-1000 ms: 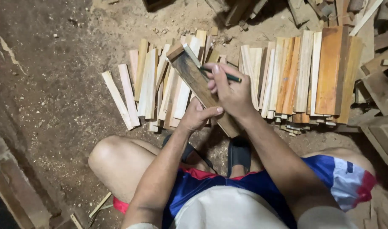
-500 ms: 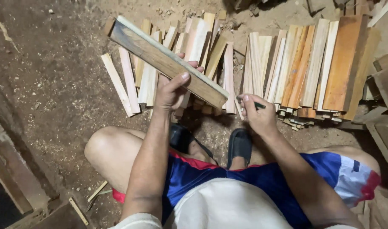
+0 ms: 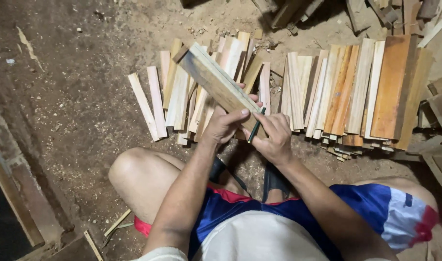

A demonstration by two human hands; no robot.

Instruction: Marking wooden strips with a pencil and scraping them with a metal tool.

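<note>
So the person squats on the dirt floor (image 3: 76, 106), and the left hand (image 3: 224, 126) is clamped on the near end of a long wooden slat (image 3: 216, 82) that angles up and away to the far left. Right hand (image 3: 274, 137) sits just beside it, fingers pinched on a dark green pencil (image 3: 256, 126) with its tip against the slat. Beyond the hands, a row of pale strips (image 3: 182, 96) lies on the left and a bigger stack of boards (image 3: 356, 92) on the right.
</note>
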